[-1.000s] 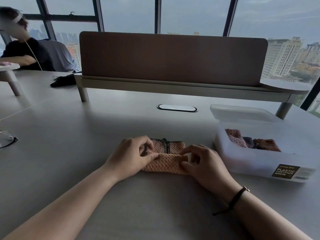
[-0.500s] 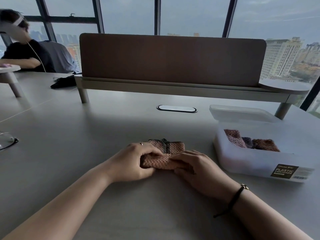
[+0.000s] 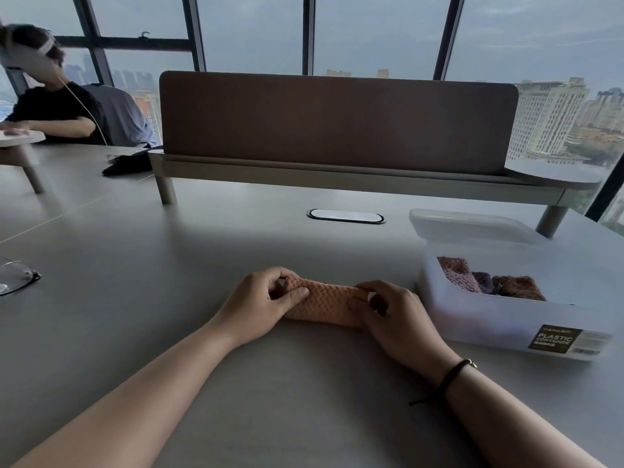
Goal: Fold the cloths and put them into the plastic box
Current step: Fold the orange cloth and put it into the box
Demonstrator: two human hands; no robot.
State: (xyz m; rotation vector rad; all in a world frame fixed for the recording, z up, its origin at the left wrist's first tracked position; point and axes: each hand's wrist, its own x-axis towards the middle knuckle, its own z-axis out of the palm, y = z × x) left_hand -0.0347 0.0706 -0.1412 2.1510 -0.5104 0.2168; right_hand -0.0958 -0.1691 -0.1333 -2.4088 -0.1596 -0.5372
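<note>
Grey sky and tower blocks fill the windows behind a brown divider panel (image 3: 337,121) that stands on a raised shelf across our grey table (image 3: 135,298). Near the middle of the table we hold an orange cloth (image 3: 322,304), folded into a narrow band. Our left hand (image 3: 260,307) pinches its left end, thumb on top and fingers curled over the far edge. Our right hand (image 3: 395,315) grips the right end, fingers curled round it. Just to the right sits the plastic box (image 3: 506,319), open, with folded cloths (image 3: 489,282) inside and its lid (image 3: 469,224) lying behind it. Spectacles (image 3: 17,275) rest at the table's left edge.
</note>
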